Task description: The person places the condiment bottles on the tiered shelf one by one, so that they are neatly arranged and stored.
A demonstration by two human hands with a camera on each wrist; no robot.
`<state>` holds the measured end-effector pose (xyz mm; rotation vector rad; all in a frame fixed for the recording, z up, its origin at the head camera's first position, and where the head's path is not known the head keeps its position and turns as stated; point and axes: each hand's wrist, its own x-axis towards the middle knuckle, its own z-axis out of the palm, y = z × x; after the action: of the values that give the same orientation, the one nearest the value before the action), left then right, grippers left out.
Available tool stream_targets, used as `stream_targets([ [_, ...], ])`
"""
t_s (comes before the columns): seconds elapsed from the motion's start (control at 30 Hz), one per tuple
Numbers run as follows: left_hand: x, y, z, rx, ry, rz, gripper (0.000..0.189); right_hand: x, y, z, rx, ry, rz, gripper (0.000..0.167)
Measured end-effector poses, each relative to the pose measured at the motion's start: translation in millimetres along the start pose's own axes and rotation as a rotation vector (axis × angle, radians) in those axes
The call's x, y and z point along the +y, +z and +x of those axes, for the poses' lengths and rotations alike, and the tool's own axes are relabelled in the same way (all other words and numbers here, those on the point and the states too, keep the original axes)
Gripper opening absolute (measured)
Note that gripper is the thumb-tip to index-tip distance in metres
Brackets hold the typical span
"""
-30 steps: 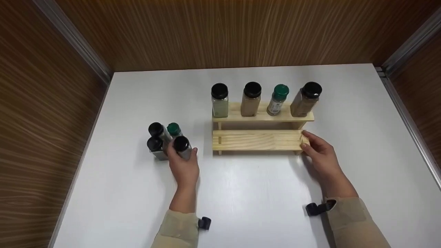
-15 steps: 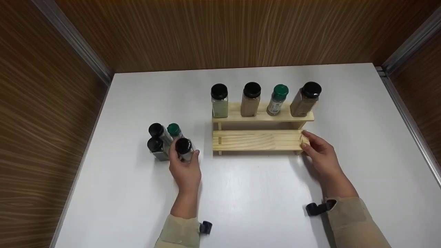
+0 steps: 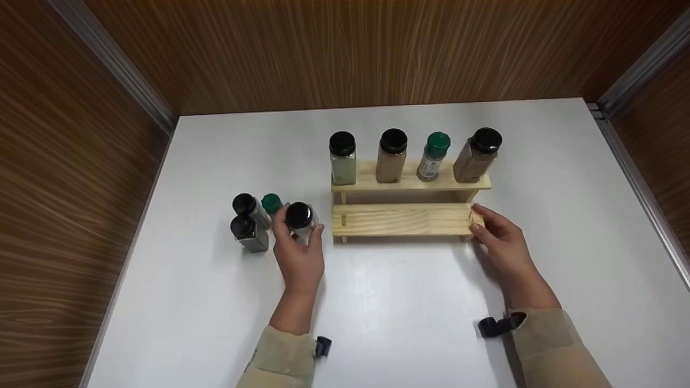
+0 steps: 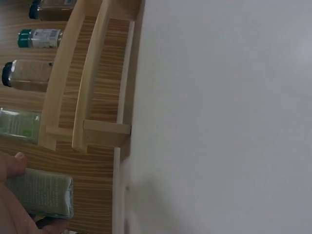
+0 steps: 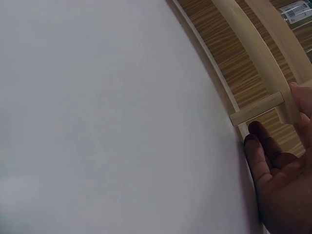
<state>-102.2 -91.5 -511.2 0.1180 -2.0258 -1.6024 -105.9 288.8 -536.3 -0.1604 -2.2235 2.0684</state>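
The thumb and fingers of the left hand (image 3: 299, 264) pinch a jar with a black cap (image 3: 299, 215), curled about its sides, with the cap showing above the grip. In the left wrist view the base of this jar hangs apart from the white table (image 3: 388, 312), next to the left end of the rack; print on its side is too blurred to read. Compared with half a second ago, the held jar sits farther right and nearer the rack, a gap now parting it from the front dark jar (image 3: 253, 240) and the rear dark jar (image 3: 253, 210); I judge that the work has passed from gripping to carrying. The small green-capped jar (image 3: 271, 202) is partly hidden behind the fingers, and whether they touch it I cannot tell. The right hand (image 3: 501, 242) has not shifted: thumb and forefinger pinch the right end of the rack's lower shelf (image 3: 404, 221), which probably steadies it. Above and behind, the upper shelf (image 3: 366, 171) bears a pale green jar (image 3: 344, 167), a brown jar (image 3: 391, 164), a green-topped bottle (image 3: 429, 166) and a darker brown jar (image 3: 473, 161), leaning rightward in the view.
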Motion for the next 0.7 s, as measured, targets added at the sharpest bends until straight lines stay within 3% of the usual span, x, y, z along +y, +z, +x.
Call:
stream_targets([
  [0.37,12.5,12.5,4.1,-0.055,0.022,-0.012,0.071,0,-1,-1.4,0.001,0.027,-0.041,0.045],
  [0.7,19.1,27.5,4.8,-0.103,0.035,-0.032,0.074,3,-2,-1.3,0.010,-0.004,-0.028,0.044],
])
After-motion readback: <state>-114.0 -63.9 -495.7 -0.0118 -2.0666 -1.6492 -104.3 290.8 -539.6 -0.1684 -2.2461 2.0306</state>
